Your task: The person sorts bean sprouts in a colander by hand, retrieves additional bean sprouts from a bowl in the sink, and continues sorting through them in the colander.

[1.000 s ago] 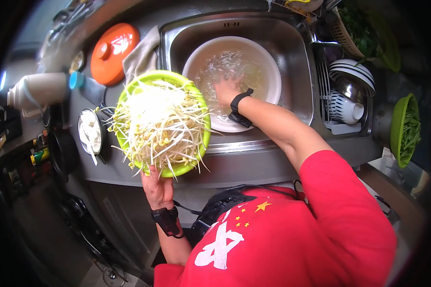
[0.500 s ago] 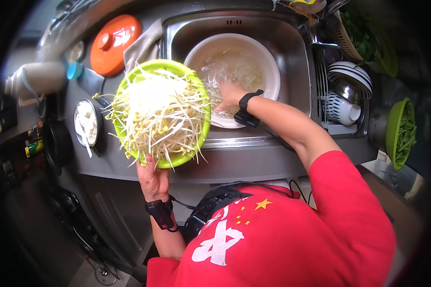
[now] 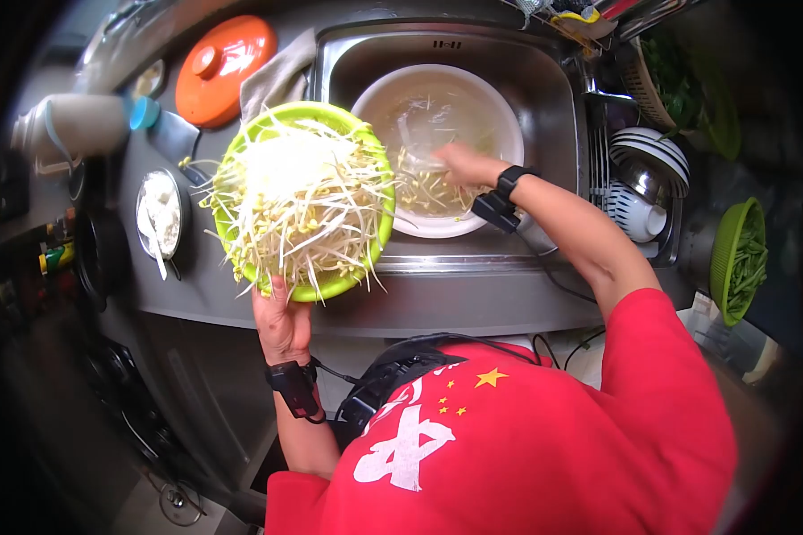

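Note:
My left hand (image 3: 283,323) grips the near edge of a lime-green colander (image 3: 386,209), thumb up at the rim. Bean sprouts (image 3: 308,218) are heaped in it, some poking out over the edge. My right hand (image 3: 467,166) is in a white basin (image 3: 510,134) of water in the sink, its fingers blurred and partly under the surface. Loose sprouts (image 3: 424,190) float close to those fingers; whether any are held cannot be made out.
The basin stands in a steel sink (image 3: 549,80). Left of it are a grey cloth (image 3: 278,78), an orange lid (image 3: 226,71), a cleaver (image 3: 175,135) and a bowl of white food (image 3: 160,214). To the right are striped bowls (image 3: 638,152) and a green basket of green beans (image 3: 739,260).
My right hand has shifted right and risen partly out of the water. The sprouts now gather nearer the basin's front. My left hand still holds the colander in nearly the same place.

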Motion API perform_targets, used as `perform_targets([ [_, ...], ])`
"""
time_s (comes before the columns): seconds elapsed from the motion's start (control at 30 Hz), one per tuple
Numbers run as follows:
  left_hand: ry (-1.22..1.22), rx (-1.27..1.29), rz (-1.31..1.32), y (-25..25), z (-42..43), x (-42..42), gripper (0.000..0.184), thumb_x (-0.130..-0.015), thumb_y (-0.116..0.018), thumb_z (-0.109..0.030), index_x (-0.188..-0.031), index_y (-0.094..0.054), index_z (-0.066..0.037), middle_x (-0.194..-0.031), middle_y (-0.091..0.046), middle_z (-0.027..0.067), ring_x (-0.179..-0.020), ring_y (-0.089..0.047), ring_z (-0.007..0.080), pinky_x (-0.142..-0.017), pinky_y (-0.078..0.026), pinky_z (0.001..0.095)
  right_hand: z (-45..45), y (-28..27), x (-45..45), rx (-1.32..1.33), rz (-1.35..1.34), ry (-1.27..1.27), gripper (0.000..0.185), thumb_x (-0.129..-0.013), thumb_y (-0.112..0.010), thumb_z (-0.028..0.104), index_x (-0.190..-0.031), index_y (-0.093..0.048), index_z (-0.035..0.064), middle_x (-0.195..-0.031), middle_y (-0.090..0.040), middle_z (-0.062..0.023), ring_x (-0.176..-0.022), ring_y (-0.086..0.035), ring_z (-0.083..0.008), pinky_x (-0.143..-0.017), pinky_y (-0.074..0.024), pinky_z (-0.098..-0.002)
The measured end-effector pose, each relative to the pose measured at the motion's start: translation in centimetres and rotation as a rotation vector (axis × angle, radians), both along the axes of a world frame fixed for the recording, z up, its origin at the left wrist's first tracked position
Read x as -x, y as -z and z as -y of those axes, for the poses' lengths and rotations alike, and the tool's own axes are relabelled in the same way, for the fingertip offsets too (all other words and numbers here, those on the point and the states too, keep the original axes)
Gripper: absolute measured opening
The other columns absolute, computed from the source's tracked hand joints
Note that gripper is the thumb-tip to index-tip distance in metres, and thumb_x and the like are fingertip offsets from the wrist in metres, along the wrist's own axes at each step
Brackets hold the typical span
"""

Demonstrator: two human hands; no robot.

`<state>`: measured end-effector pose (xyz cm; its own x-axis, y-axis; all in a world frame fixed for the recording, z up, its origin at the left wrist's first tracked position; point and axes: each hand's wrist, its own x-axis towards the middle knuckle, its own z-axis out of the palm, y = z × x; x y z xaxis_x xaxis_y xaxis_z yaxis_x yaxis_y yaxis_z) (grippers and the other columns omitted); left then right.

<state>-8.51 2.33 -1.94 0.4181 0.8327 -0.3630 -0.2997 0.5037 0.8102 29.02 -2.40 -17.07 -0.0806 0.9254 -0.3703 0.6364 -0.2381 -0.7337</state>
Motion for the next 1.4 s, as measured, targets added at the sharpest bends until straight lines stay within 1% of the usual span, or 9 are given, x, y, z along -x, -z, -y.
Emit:
perform_targets([
  [0.13,0.01,-0.01,-0.001,0.5,-0.3,0.0,0.06,-0.097,-0.064,-0.022,-0.148,-0.036,-0.007,-0.145,-0.049,0.0101,-0.132,-0.048,0.0273,-0.112,-0.038,0.0479,0.4,-3.9,-1.7,0.149,-0.344,0.224,0.029,-0.076,-0.053,-0.005,-0.104,-0.062,-0.0034,-0.08,-0.064,-0.0078,-0.068,-0.065,-0.0175,-0.064,-0.055,-0.0341],
  [0.43,0.026,0.01,-0.012,0.7,-0.4,-0.6,0.059,-0.096,-0.065,-0.019,-0.146,-0.036,-0.006,-0.142,-0.051,0.011,-0.129,-0.051,0.0275,-0.11,-0.04,0.0473,0.1,-6.1,-3.5,0.115,-0.56,0.46,0.029,-0.077,-0.056,-0.006,-0.106,-0.059,-0.0074,-0.083,-0.065,-0.011,-0.07,-0.066,-0.0186,-0.066,-0.0559,-0.0354],
  [0.53,-0.003,0.054,0.015,0.6,-0.1,-0.9,0.061,-0.093,-0.07,-0.015,-0.145,-0.039,-0.005,-0.14,-0.054,0.0107,-0.127,-0.053,0.0261,-0.108,-0.041,0.0444,0.1,-4.8,-4.0,0.05,-0.284,0.421,0.029,-0.078,-0.056,-0.005,-0.107,-0.06,-0.0063,-0.087,-0.065,-0.011,-0.074,-0.066,-0.018,-0.066,-0.056,-0.0353],
  [0.67,-0.011,0.076,0.02,0.7,-0.2,-1.0,0.063,-0.091,-0.072,-0.012,-0.145,-0.04,-0.005,-0.139,-0.054,0.0106,-0.126,-0.053,0.0252,-0.109,-0.04,0.0424,-0.2,-4.2,-4.5,0.06,-0.358,0.482,0.03,-0.078,-0.056,-0.006,-0.108,-0.061,-0.0051,-0.088,-0.066,-0.0097,-0.077,-0.064,-0.0162,-0.067,-0.0562,-0.0331],
  [0.87,0.035,0.036,-0.002,0.9,-0.3,-1.4,0.064,-0.092,-0.071,-0.014,-0.145,-0.038,-0.004,-0.141,-0.053,0.0109,-0.128,-0.053,0.0263,-0.11,-0.04,0.0442,0.0,-12.2,-4.4,0.006,-0.561,0.458,0.033,-0.081,-0.058,-0.005,-0.113,-0.063,-0.0014,-0.096,-0.066,-0.0031,-0.081,-0.064,-0.0121,-0.07,-0.0576,-0.0304],
  [1.1,0.084,0.033,0.037,1.1,-1.0,-1.6,0.067,-0.089,-0.073,-0.01,-0.146,-0.037,-0.003,-0.14,-0.053,0.0115,-0.127,-0.053,0.0256,-0.109,-0.04,0.0421,0.2,-18.5,-4.1,-0.028,-0.68,0.508,0.033,-0.082,-0.061,-0.005,-0.115,-0.062,-0.0009,-0.1,-0.067,-0.0067,-0.087,-0.069,-0.0181,-0.069,-0.0589,-0.0313],
  [1.13,0.076,0.044,0.05,1.1,-1.0,-1.8,0.067,-0.089,-0.073,-0.008,-0.145,-0.038,-0.004,-0.139,-0.055,0.0107,-0.126,-0.053,0.0247,-0.109,-0.04,0.0412,0.2,-18.3,-4.5,-0.014,-0.669,0.485,0.034,-0.083,-0.062,-0.005,-0.116,-0.061,-0.0006,-0.102,-0.067,-0.0074,-0.09,-0.071,-0.0206,-0.07,-0.0595,-0.0335],
  [1.27,0.078,0.051,0.06,1.0,-0.9,-2.5,0.067,-0.088,-0.073,-0.005,-0.145,-0.038,-0.005,-0.138,-0.055,0.0101,-0.125,-0.054,0.024,-0.108,-0.041,0.0405,0.5,-17.5,-4.6,0.01,-0.769,0.489,0.031,-0.085,-0.066,0.0,-0.116,-0.063,0.001,-0.103,-0.067,-0.0026,-0.09,-0.066,-0.0134,-0.076,-0.0575,-0.0321],
  [1.4,0.062,0.093,0.065,0.8,-0.4,-1.8,0.067,-0.089,-0.072,-0.005,-0.146,-0.037,-0.006,-0.138,-0.055,0.0103,-0.125,-0.054,0.0245,-0.107,-0.041,0.0406,0.5,-11.0,-4.8,0.017,-0.693,0.512,0.028,-0.083,-0.066,-0.001,-0.111,-0.066,0.0018,-0.1,-0.068,-0.0014,-0.089,-0.063,-0.0116,-0.078,-0.0527,-0.0285],
])
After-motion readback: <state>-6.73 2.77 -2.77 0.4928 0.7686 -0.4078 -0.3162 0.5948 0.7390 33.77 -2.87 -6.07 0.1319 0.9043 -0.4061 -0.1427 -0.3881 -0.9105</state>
